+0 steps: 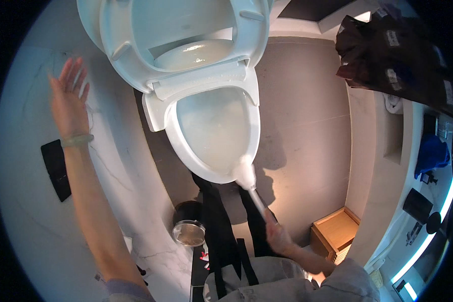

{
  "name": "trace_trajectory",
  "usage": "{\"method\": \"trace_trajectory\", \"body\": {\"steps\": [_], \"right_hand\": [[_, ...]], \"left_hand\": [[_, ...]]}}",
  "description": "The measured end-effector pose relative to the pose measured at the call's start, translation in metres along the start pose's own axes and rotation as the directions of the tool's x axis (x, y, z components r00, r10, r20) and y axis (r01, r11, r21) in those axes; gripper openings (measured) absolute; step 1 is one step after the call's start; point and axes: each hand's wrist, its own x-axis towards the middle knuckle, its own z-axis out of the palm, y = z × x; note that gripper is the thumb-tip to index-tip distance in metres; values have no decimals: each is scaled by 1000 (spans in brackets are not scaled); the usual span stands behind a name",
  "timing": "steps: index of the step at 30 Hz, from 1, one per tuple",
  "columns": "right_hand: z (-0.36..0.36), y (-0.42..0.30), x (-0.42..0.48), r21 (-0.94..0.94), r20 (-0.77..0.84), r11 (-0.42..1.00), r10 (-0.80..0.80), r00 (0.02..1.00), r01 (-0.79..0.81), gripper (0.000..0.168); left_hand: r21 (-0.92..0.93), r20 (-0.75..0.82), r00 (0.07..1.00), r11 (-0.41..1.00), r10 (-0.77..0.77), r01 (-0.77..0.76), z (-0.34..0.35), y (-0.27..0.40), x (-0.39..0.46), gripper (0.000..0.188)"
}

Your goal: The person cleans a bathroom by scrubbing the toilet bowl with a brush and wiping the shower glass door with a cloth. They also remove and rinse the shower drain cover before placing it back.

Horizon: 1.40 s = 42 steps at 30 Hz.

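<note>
My right hand (277, 234) grips the handle of a white toilet brush (246, 174). Its head rests at the front right rim of the white toilet bowl (175, 151), partly over the inner edge. Cloudy whitish water seems to fill the bowl (213, 126). The seat (122, 71) and lid stand raised behind it, against the tank side. My left hand (71, 90), with a pale green bangle (77, 140) at the wrist, is held up near the marbled wall (113, 151) on the left, fingers apart and holding nothing.
A black phone-like flat object (56, 170) is on the left wall behind my forearm. A dark bin (188, 222) stands by my feet. To the right are a wooden box (334, 230), a dark bag or cover (389, 56), and a counter with a blue cloth (432, 156). Grey floor (309, 113) lies between.
</note>
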Motion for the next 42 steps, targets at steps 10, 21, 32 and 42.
{"method": "trace_trajectory", "body": {"steps": [10,21,32,42], "right_hand": [[-29,-44,251,-192,46,976,-94,994,101,64],[49,-64,239,85,36,983,-168,985,165,57],[-50,-72,266,-459,-151,802,-494,856,382,66],[-59,0,177,-177,-109,974,-162,981,141,60]], "left_hand": [[-263,-214,941,944,-260,201,-10,-76,-151,60],[-294,-194,767,782,-611,549,-33,-154,-347,56],[-312,-137,840,828,-525,466,-4,-121,-324,53],[-360,-185,716,724,-673,588,1,-138,-346,51]]}}
